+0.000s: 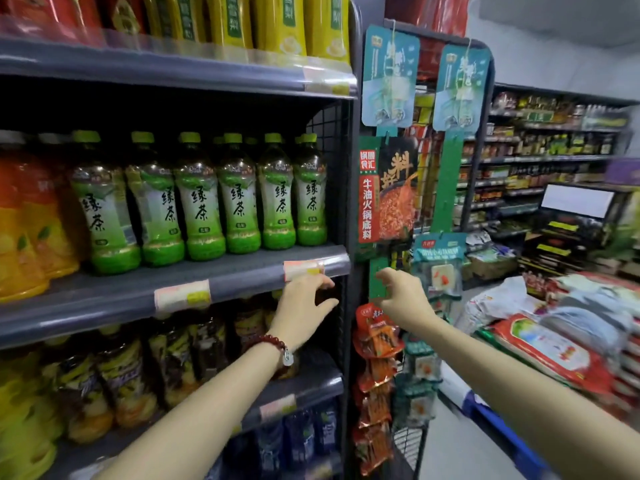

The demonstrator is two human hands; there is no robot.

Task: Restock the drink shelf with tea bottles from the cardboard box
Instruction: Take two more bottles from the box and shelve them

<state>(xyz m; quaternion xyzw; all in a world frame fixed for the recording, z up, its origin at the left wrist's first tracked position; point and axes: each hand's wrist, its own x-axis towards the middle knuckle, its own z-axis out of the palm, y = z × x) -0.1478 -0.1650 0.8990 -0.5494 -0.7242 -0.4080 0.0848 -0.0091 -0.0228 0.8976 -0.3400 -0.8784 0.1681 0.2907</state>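
Left hand (304, 306) spread open, empty, at the shelf (173, 289) edge under green tea bottles (199, 199). Right hand (401, 299) loosely curled, empty, beside hanging snack packs (375, 334).

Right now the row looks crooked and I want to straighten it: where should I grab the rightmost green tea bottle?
Grip the rightmost green tea bottle around its narrowed waist, coming from the open front. It stands upright, a neighbour crowds its left side, and the wire mesh panel closes off its right.
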